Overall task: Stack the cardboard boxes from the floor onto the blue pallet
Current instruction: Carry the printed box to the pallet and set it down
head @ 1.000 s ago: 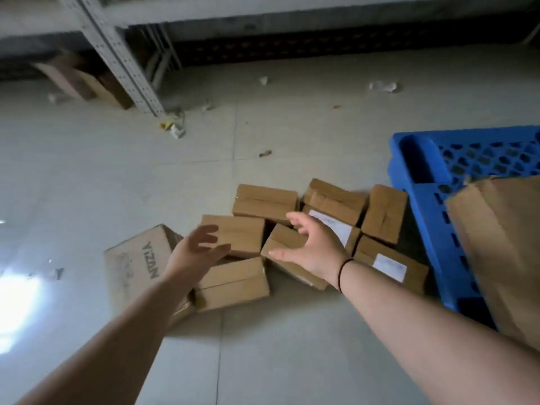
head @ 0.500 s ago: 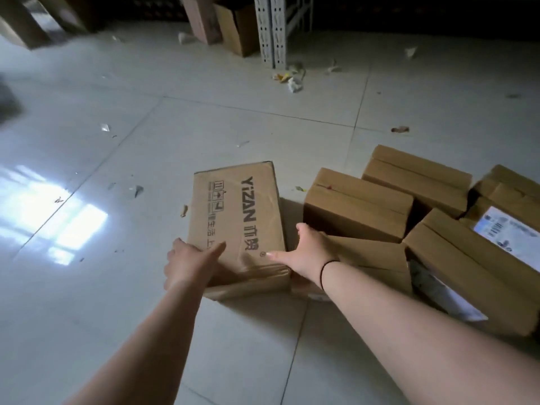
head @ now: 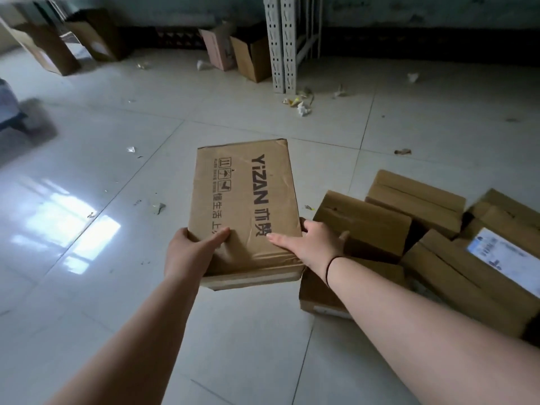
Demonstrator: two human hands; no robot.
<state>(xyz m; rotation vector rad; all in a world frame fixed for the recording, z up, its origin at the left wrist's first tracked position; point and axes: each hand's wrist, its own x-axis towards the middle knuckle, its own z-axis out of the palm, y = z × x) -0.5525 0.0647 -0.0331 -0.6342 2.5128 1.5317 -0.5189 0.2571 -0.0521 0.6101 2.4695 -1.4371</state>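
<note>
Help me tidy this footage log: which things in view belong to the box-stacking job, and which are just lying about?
Part of the job: YiZAN box, gripped by left hand and right hand; plain boxes on the floor.

Lying about: paper scraps; open cartons by the wall; metal shelf post.

- This looks like a storeroom or warehouse.
- The floor (head: 380,118) has big pale shiny tiles with bits of paper trash (head: 302,108).
- A tall metal shelf post (head: 282,42) has rows of holes.
- Brown cardboard boxes (head: 415,200) sit on the floor.
- More open boxes (head: 251,58) lean by the dark wall.
</note>
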